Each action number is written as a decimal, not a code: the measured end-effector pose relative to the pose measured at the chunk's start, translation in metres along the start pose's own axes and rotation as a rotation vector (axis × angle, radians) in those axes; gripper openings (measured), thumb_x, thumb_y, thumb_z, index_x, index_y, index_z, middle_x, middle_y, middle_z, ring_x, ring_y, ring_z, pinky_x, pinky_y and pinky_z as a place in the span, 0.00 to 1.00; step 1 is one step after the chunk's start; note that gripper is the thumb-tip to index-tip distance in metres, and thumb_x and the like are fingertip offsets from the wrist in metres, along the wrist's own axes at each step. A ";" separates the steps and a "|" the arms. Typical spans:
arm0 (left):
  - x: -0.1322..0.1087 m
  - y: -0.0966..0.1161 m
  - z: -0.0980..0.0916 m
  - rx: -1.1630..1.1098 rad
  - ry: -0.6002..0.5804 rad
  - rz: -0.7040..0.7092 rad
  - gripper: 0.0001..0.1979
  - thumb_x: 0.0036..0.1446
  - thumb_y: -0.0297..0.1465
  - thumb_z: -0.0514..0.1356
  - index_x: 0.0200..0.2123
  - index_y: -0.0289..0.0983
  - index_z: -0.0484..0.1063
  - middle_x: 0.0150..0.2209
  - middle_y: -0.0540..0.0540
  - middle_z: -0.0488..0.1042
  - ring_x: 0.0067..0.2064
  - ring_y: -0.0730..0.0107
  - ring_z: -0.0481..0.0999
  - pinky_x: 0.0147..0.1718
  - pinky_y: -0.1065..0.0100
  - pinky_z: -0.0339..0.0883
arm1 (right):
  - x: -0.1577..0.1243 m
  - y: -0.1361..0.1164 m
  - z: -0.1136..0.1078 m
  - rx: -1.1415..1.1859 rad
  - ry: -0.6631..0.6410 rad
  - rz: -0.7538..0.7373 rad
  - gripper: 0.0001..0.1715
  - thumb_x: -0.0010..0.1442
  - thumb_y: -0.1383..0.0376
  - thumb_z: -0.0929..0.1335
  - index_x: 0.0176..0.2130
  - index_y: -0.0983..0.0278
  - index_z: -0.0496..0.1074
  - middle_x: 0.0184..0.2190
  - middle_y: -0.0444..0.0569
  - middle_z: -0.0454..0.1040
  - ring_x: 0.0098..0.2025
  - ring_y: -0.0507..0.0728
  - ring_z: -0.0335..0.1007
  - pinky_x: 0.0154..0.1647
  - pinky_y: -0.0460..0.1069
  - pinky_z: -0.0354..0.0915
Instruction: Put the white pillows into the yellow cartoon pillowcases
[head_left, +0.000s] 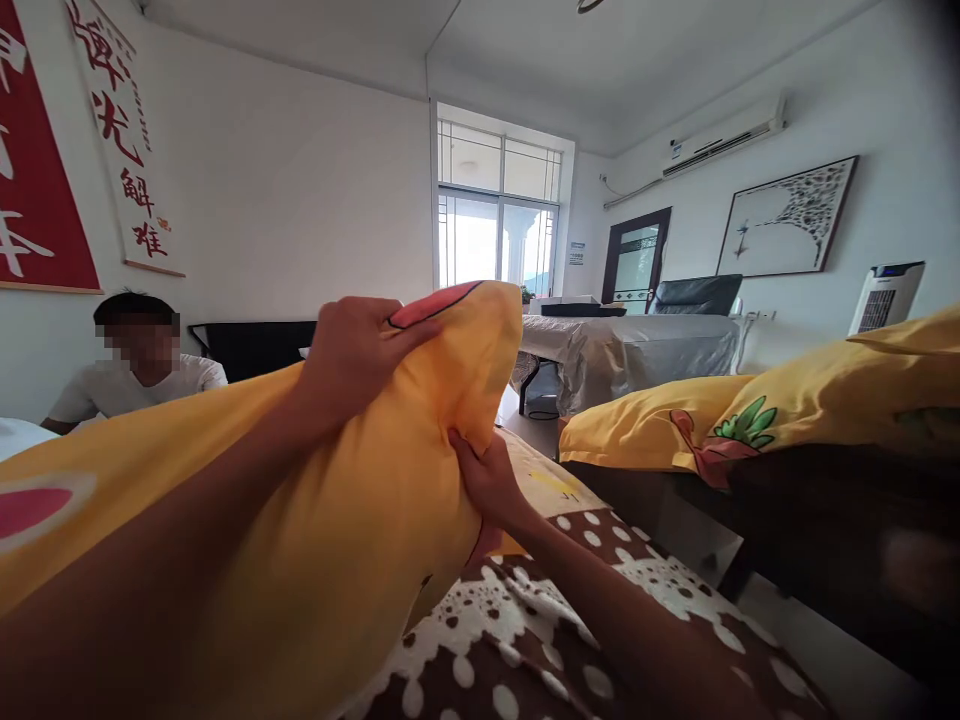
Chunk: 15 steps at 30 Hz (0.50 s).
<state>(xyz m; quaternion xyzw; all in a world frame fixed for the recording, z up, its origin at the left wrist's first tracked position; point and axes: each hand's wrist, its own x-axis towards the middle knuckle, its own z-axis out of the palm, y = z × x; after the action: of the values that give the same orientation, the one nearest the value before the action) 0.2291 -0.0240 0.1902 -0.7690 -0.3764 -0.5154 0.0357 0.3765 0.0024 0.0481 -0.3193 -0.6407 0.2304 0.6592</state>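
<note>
A big yellow pillow [360, 520] with red printed patches fills the left and middle of the view, held up above a brown sheet with white dots [525, 640]. My left hand [352, 355] grips its top edge, fingers folded over the cloth. My right hand [484, 480] pinches the pillow's right side lower down, fingers closed on the fabric.
More yellow pillows [750, 420] lie stacked on the right. A person in a white shirt [135, 375] sits at the far left by the wall. A covered table [630, 350] and a black chair [694, 295] stand before the window [499, 215].
</note>
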 end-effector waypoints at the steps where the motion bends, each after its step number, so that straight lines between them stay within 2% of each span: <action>1: 0.002 0.001 -0.004 0.044 0.040 0.013 0.25 0.51 0.44 0.60 0.15 0.36 0.52 0.17 0.55 0.45 0.22 0.79 0.45 0.22 0.70 0.42 | 0.000 -0.001 0.002 0.022 0.019 0.018 0.18 0.55 0.53 0.66 0.32 0.66 0.73 0.30 0.49 0.76 0.34 0.58 0.70 0.33 0.50 0.67; 3: 0.007 -0.002 -0.011 0.146 0.076 0.007 0.26 0.51 0.46 0.59 0.15 0.36 0.52 0.17 0.55 0.46 0.21 0.78 0.47 0.22 0.70 0.44 | 0.002 -0.004 0.001 0.089 0.016 0.101 0.18 0.52 0.53 0.69 0.34 0.66 0.73 0.31 0.48 0.76 0.33 0.57 0.71 0.31 0.49 0.67; 5: 0.009 -0.007 -0.014 0.232 0.059 -0.022 0.23 0.51 0.49 0.57 0.19 0.37 0.58 0.17 0.54 0.52 0.22 0.76 0.53 0.23 0.70 0.47 | 0.005 -0.006 -0.005 0.183 -0.019 0.200 0.21 0.48 0.53 0.71 0.36 0.65 0.73 0.33 0.48 0.77 0.33 0.58 0.72 0.31 0.49 0.68; 7: 0.005 -0.016 -0.015 0.257 -0.001 -0.058 0.22 0.52 0.53 0.53 0.32 0.39 0.67 0.22 0.53 0.62 0.25 0.71 0.62 0.25 0.70 0.53 | 0.006 -0.005 -0.013 0.275 -0.047 0.276 0.24 0.45 0.53 0.73 0.38 0.64 0.73 0.35 0.49 0.78 0.34 0.59 0.73 0.33 0.51 0.69; 8: 0.000 -0.022 -0.016 0.255 -0.042 -0.071 0.25 0.53 0.54 0.50 0.41 0.40 0.67 0.28 0.51 0.68 0.29 0.67 0.67 0.28 0.69 0.57 | 0.006 -0.003 -0.017 0.301 -0.044 0.303 0.25 0.43 0.54 0.74 0.39 0.64 0.73 0.35 0.49 0.78 0.34 0.59 0.74 0.34 0.51 0.69; 10: -0.020 -0.037 -0.023 0.280 -0.144 -0.068 0.31 0.56 0.54 0.46 0.55 0.42 0.58 0.43 0.45 0.71 0.41 0.60 0.71 0.38 0.64 0.62 | 0.006 0.004 -0.027 0.301 -0.015 0.335 0.24 0.41 0.55 0.75 0.37 0.64 0.74 0.33 0.48 0.78 0.34 0.60 0.74 0.34 0.52 0.69; 12: -0.049 -0.061 -0.037 0.402 -0.244 -0.024 0.32 0.58 0.52 0.43 0.60 0.41 0.52 0.56 0.42 0.65 0.53 0.53 0.66 0.50 0.57 0.58 | 0.004 0.014 -0.035 0.268 0.018 0.349 0.22 0.39 0.56 0.75 0.34 0.65 0.75 0.31 0.48 0.78 0.32 0.60 0.73 0.34 0.52 0.68; 13: -0.064 -0.076 -0.046 0.496 -0.298 0.002 0.31 0.59 0.49 0.42 0.61 0.41 0.51 0.58 0.41 0.62 0.56 0.51 0.64 0.53 0.54 0.55 | 0.004 0.019 -0.039 0.253 0.029 0.355 0.21 0.39 0.56 0.76 0.32 0.65 0.75 0.30 0.48 0.78 0.31 0.59 0.73 0.33 0.52 0.68; 15: -0.092 -0.106 -0.067 0.621 -0.363 0.040 0.32 0.58 0.49 0.43 0.61 0.40 0.51 0.57 0.41 0.65 0.56 0.50 0.65 0.53 0.53 0.54 | 0.005 0.030 -0.044 0.236 0.025 0.368 0.21 0.37 0.56 0.76 0.30 0.66 0.75 0.27 0.48 0.77 0.30 0.59 0.72 0.32 0.52 0.67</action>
<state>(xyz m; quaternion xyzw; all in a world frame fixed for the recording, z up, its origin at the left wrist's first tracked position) 0.0957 -0.0273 0.1107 -0.8076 -0.5002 -0.2310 0.2102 0.4237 0.0215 0.0312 -0.3543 -0.5319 0.4160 0.6469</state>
